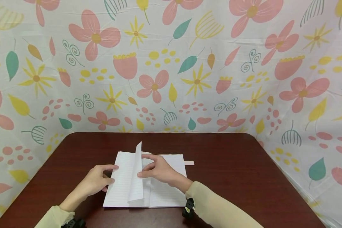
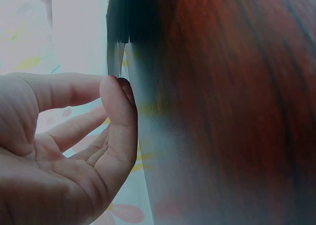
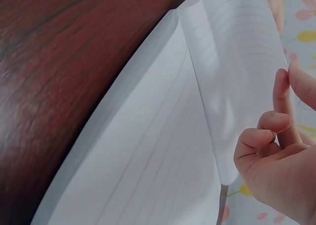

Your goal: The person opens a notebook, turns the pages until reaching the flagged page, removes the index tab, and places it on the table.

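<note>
An open notebook [image 1: 168, 194] with lined white pages lies on the table. A single page [image 1: 136, 180] stands raised near its middle, bent over toward the left side. My right hand [image 1: 159, 170] pinches this page at its free edge between thumb and index finger, the other fingers curled. In the right wrist view the lifted page [image 3: 237, 72] curves up from the lined sheet below. My left hand [image 1: 95, 180] holds the notebook's left edge, thumb and index finger at the border. The left wrist view shows that thumb [image 2: 121, 121] bent against the edge.
The dark red-brown wooden table [image 1: 231, 164] extends around the notebook. A pale strip [image 1: 189, 162] sticks out from the notebook's right side. A flower-printed cloth [image 1: 171, 63] hangs behind and along the sides of the table. Dark wrist devices [image 1: 189, 207] sit on both sleeves.
</note>
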The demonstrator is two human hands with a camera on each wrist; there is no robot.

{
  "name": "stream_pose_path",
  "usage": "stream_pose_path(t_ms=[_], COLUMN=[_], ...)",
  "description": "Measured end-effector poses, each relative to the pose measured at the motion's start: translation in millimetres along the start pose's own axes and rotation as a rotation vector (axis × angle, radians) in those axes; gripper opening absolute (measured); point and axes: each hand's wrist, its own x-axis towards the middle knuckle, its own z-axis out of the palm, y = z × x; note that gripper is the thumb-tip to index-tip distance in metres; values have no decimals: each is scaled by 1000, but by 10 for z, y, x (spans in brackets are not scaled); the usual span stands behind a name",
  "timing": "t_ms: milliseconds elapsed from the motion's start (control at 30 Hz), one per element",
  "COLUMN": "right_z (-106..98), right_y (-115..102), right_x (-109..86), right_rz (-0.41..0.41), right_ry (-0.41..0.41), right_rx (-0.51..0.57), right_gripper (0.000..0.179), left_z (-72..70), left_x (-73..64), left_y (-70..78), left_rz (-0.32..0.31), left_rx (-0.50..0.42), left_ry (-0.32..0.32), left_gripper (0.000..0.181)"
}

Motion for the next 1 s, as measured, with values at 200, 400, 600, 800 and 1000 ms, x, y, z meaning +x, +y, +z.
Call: stream_pose_path(t_ms=[200, 400, 600, 800, 1000], right_z=[101, 183, 225, 252, 304], right_y=[-12, 0, -18, -21, 5], right_x=[50, 95, 128, 147, 164], right_rz=[8, 11, 9, 18, 20], right_ry=[4, -10, -21, -38, -52], right_rx=[-2, -2, -31, -46, -47], right_gripper=[67, 67, 66, 67, 72], left_z=[7, 7, 6, 15, 18], left_x=[12, 27, 35, 43, 45], left_y=[2, -6, -23, -11, 2], left_rz=[-15, -35, -36, -64, -99], left_rx=[5, 18, 8, -15, -22], left_ry=[12, 14, 7, 1, 1], left_gripper=[40, 36, 39, 47, 55])
